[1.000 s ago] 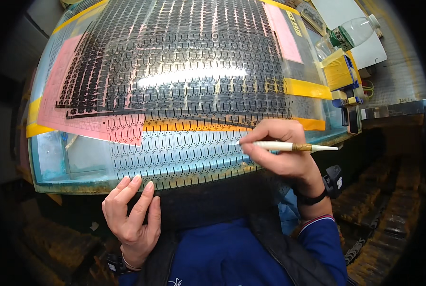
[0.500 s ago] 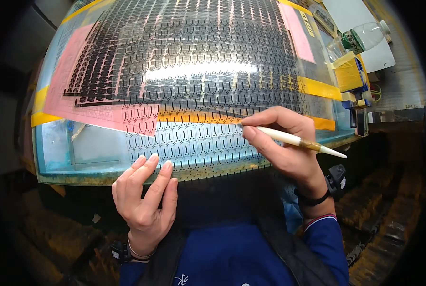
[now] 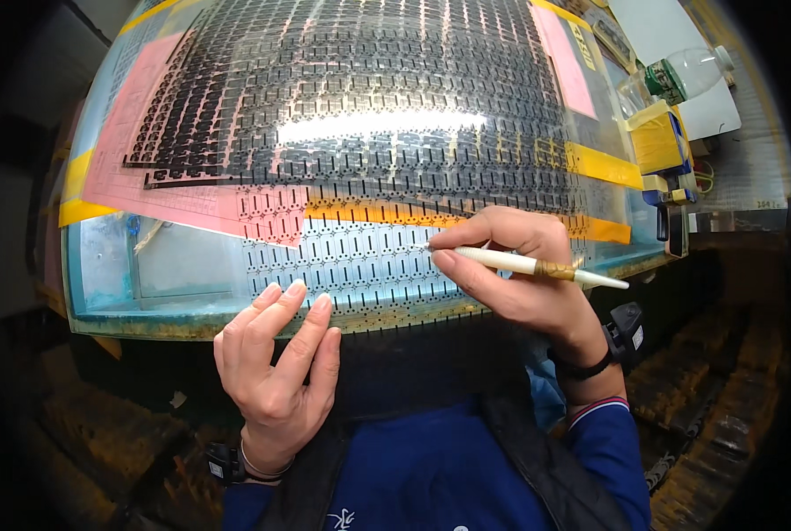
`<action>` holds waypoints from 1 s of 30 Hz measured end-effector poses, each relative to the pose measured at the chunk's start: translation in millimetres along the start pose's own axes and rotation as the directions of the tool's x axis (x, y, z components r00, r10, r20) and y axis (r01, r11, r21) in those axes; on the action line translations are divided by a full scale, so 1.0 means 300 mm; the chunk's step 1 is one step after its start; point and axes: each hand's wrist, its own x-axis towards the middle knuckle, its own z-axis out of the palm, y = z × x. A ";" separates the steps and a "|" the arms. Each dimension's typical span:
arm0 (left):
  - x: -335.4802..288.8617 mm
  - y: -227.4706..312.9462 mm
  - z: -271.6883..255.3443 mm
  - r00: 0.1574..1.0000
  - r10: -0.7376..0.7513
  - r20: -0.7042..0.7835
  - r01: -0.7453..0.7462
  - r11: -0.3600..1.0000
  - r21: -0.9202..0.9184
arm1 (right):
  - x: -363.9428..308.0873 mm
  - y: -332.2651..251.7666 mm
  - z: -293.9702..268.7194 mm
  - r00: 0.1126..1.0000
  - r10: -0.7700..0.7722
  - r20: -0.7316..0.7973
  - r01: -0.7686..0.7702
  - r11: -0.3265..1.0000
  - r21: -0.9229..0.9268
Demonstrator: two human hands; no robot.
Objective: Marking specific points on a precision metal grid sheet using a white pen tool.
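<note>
My right hand point(image 3: 519, 265) pinches a slim white pen-shaped tool point(image 3: 524, 263) with a brown band and a tapered rear end. Its working tip is at the fingertips, over the lower part of a clear film point(image 3: 386, 257) printed with rows of small black shapes; I cannot make out what kind of tip it is. My left hand point(image 3: 280, 363) lies open, fingers stretched out, with its fingertips on the near edge of the film. Beneath the film runs an orange tape strip point(image 3: 351, 210), and a pink sheet point(image 3: 174, 186) lies at the left.
The glass-topped table has a worn, light blue frame point(image 3: 147, 326). More printed films point(image 3: 395, 80) overlap toward the back, with bright glare on them. Yellow tape point(image 3: 603, 165) crosses the right side. A clear plastic bottle point(image 3: 687, 75) lies beside a yellow and blue box point(image 3: 661, 142).
My right hand has moved left and slightly down across the film with the tool still pinched. My left hand stays on the film's near edge. The whole view has shifted slightly.
</note>
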 end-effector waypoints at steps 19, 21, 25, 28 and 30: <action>-0.004 0.008 -0.010 1.000 -0.015 0.025 0.016 1.000 -0.027 | -0.002 0.006 -0.076 0.955 -0.144 0.260 0.136 0.990 0.048; -0.003 0.010 -0.008 1.000 -0.015 0.024 0.016 0.999 -0.028 | -0.010 0.003 -0.101 0.977 0.000 0.215 -0.054 0.968 0.244; 0.004 0.006 0.006 1.000 0.010 -0.019 -0.010 1.000 -0.005 | 0.059 0.012 -0.098 0.931 -0.129 -0.343 0.122 0.992 -0.041; -0.002 0.000 0.008 1.000 0.001 -0.020 -0.001 1.000 0.004 | 0.005 0.035 -0.040 0.919 -0.362 0.157 0.391 0.889 -0.240; 0.010 0.003 0.008 1.000 0.015 -0.020 -0.015 1.000 -0.007 | -0.058 -0.019 0.000 0.709 -0.433 0.557 0.449 0.886 0.118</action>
